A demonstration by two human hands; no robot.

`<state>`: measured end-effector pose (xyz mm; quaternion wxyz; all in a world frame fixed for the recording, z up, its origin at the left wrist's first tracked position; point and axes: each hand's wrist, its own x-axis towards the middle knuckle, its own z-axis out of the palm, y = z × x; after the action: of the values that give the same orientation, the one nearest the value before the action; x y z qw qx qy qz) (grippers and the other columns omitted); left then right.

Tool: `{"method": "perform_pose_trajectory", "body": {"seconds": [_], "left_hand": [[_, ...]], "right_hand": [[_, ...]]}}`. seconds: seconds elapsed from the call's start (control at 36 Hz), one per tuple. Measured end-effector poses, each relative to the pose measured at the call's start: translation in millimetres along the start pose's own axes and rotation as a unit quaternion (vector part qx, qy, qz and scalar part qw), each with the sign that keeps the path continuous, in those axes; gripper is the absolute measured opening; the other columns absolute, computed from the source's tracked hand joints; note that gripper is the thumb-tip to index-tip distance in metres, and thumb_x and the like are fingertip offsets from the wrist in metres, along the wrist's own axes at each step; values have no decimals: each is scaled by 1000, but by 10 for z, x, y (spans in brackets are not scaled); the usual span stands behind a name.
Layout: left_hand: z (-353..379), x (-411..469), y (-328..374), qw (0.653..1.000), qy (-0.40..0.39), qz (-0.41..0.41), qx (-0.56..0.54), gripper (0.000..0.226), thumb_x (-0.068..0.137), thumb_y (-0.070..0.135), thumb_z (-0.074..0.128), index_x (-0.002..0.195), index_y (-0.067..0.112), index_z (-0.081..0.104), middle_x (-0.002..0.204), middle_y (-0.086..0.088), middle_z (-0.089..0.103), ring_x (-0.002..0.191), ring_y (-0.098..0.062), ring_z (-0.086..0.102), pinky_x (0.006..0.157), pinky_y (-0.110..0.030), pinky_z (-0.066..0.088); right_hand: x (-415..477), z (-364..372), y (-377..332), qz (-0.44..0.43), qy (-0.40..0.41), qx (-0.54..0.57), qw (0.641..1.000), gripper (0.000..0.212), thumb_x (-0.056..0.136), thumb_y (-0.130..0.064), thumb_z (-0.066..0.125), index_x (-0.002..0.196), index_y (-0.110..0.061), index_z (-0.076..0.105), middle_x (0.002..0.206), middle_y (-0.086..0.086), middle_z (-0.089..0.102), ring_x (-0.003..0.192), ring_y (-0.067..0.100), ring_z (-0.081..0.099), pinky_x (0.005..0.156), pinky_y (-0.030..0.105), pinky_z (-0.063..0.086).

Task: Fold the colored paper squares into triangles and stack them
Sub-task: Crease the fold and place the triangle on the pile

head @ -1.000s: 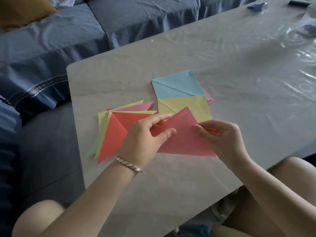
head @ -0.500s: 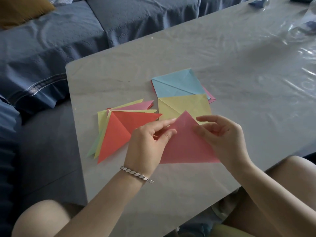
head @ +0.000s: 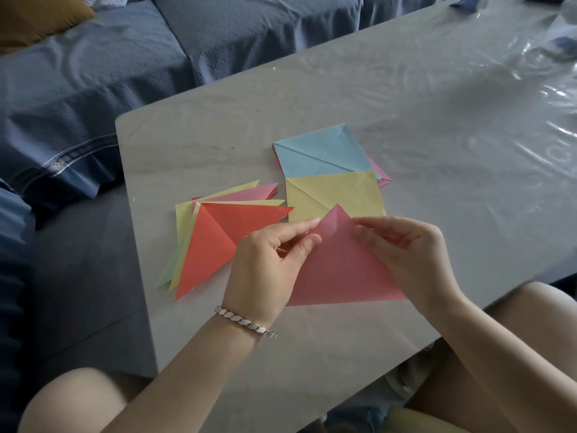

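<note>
Well, a blue sofa (head: 218,42) is standing behind and to the left of a grey table (head: 437,120). On the table, folded triangles (head: 212,242) are lying in a fanned stack with an orange-red one on top. Just to the right of them, a light blue square (head: 324,151) is lying flat, and a yellow square (head: 337,192) is overlapping its near edge. Nearest to the person, a pink paper (head: 340,270) is being held as a triangle; its lower edge seems to be resting on the table. The left hand (head: 268,260) is pinching its left side near the tip, and the right hand (head: 409,254) is pinching the right side. A silver bracelet (head: 246,321) is sitting on the left wrist.
</note>
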<state>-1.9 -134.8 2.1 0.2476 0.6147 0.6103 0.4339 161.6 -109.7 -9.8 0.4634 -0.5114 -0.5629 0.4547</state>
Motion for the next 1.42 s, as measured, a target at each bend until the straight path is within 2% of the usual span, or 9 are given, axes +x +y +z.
{"method": "perform_pose_trajectory", "body": {"seconds": [0.47, 0.56, 0.67, 0.83, 0.94, 1.06, 1.14, 1.28, 1.42], "left_hand": [[14, 18, 34, 998, -25, -63, -21, 24, 75, 7, 73, 95, 19, 71, 72, 19, 63, 62, 7, 58, 63, -3, 42], [9, 57, 64, 994, -75, -78, -26, 19, 75, 11, 73, 82, 28, 70, 70, 14, 67, 63, 1, 61, 67, -12, 49], [12, 71, 109, 981, -128, -112, -93, 19, 76, 8, 71, 65, 23, 68, 53, 13, 64, 51, 1, 56, 55, -16, 49], [175, 178, -177, 966, -38, -223, -127, 21, 76, 3, 70, 62, 17, 65, 49, 10, 61, 46, -6, 57, 50, -20, 52], [267, 247, -508, 959, 37, -274, -61, 21, 74, 4, 71, 58, 17, 64, 56, 6, 62, 55, -15, 58, 62, -28, 54], [287, 261, -670, 960, 34, -277, 5, 15, 74, 6, 69, 62, 15, 66, 60, 10, 60, 60, -10, 55, 54, -11, 42], [292, 268, -718, 960, 28, -277, 27, 14, 75, 6, 68, 64, 15, 66, 61, 10, 60, 60, -11, 56, 50, -8, 40], [305, 270, -764, 959, 23, -278, 44, 14, 76, 8, 67, 65, 16, 66, 61, 12, 60, 61, -14, 57, 56, -18, 44], [308, 252, -810, 957, 21, -286, 37, 12, 76, 10, 69, 65, 16, 68, 65, 6, 64, 63, -21, 62, 64, -27, 50]], "right_hand": [[50, -84, -31, -47, -93, -87, 991, 27, 76, -7, 72, 72, -33, 69, 73, -22, 69, 70, 0, 63, 69, 6, 45], [112, -138, -81, -83, -150, -168, 971, 23, 75, -15, 73, 75, -38, 70, 79, -24, 68, 75, 0, 62, 72, 5, 43], [254, -238, -145, -133, -200, -236, 942, 14, 73, -21, 75, 78, -34, 73, 70, -26, 66, 77, -6, 61, 72, 4, 41], [356, -177, 38, -285, -125, -331, 891, 22, 82, -30, 61, 87, -13, 75, 97, -1, 70, 100, 14, 61, 92, 30, 44], [228, -94, 347, -250, -186, -361, 879, 31, 88, -31, 49, 96, -14, 73, 112, 1, 67, 112, 17, 58, 95, 38, 46], [59, -23, 664, -241, -302, -435, 814, 39, 89, -34, 40, 105, -14, 70, 119, 0, 65, 113, 17, 59, 96, 39, 47], [19, -25, 829, -229, -304, -500, 778, 45, 87, -34, 35, 113, -15, 66, 123, -2, 62, 114, 15, 58, 93, 37, 48], [227, -58, 921, -181, -235, -537, 789, 48, 90, -35, 36, 119, -8, 63, 126, 6, 60, 116, 23, 57, 99, 45, 36], [494, -26, 906, -148, -194, -526, 815, 45, 96, -28, 46, 136, -8, 44, 145, 4, 39, 137, 25, 31, 113, 39, 16]]}}
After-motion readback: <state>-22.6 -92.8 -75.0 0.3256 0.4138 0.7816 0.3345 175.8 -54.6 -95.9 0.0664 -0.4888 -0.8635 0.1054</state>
